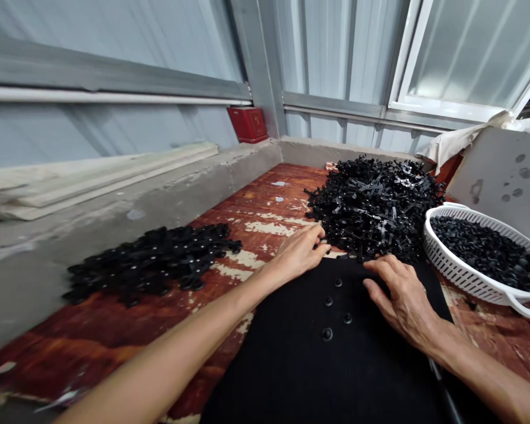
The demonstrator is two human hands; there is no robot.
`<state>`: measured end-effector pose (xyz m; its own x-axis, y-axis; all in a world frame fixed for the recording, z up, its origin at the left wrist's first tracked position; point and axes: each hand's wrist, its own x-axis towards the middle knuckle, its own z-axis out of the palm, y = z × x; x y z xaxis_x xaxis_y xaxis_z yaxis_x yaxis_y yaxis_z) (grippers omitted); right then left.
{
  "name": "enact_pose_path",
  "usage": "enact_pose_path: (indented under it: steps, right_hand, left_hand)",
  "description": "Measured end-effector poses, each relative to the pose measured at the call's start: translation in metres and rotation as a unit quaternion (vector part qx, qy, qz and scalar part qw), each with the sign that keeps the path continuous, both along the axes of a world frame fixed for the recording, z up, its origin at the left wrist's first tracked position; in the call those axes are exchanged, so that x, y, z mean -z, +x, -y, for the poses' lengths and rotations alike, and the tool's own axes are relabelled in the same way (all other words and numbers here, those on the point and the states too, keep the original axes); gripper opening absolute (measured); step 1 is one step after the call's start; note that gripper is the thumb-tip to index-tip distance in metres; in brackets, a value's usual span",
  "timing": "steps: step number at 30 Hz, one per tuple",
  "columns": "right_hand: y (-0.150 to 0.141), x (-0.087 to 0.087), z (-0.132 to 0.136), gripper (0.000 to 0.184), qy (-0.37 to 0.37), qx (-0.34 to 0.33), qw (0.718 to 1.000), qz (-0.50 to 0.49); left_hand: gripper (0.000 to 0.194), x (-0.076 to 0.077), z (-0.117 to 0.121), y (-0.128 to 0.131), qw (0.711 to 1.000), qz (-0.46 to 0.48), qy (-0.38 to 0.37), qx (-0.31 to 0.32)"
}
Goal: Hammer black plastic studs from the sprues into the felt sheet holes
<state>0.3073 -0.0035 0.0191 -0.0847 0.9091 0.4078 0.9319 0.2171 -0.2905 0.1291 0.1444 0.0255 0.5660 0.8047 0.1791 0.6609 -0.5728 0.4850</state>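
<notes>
Four round studs [327,334] dot a black sheet [291,365] on the desk [115,347]. The left hand's [298,253] fingers, together, touch its top edge beside a heap of black plastic parts [373,209]; the right hand's [401,300] lie apart on it, clamping nothing.

No words, labels, brands or numbers can be read anywhere in this view. The red box [247,125] against the wall has a small mark on its front, too small and blurred to read, and the black plastic pieces [375,209] show no legible print.
</notes>
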Motion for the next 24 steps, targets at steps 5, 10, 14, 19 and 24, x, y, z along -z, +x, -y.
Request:
enact_pose_path:
  steps: [5,10,14,19,24]
  right_hand:
    - [0.008,0.004,0.009,0.017,0.032,-0.010,0.998,-0.045]
    - [0.021,0.004,0.020,0.019,0.046,0.013,0.994,-0.100]
    - [0.014,-0.003,0.022,0.019,0.044,0.009,0.988,-0.145]
    - [-0.003,-0.016,0.018,0.018,0.036,-0.014,0.971,-0.236]
    - [-0.019,-0.035,0.012,0.041,-0.015,-0.033,0.929,-0.368]
  left_hand:
    - [0.012,0.006,-0.046,0.023,0.998,0.033,-0.018,-0.041]
    - [0.009,-0.002,-0.064,0.012,0.989,0.113,-0.077,-0.062]
    - [0.005,-0.024,-0.052,-0.011,0.974,0.194,-0.082,-0.084]
    - [0.012,-0.054,-0.006,-0.028,0.957,0.250,-0.140,-0.049]
    - [0.030,-0.056,0.065,-0.039,0.922,0.277,-0.261,0.069]
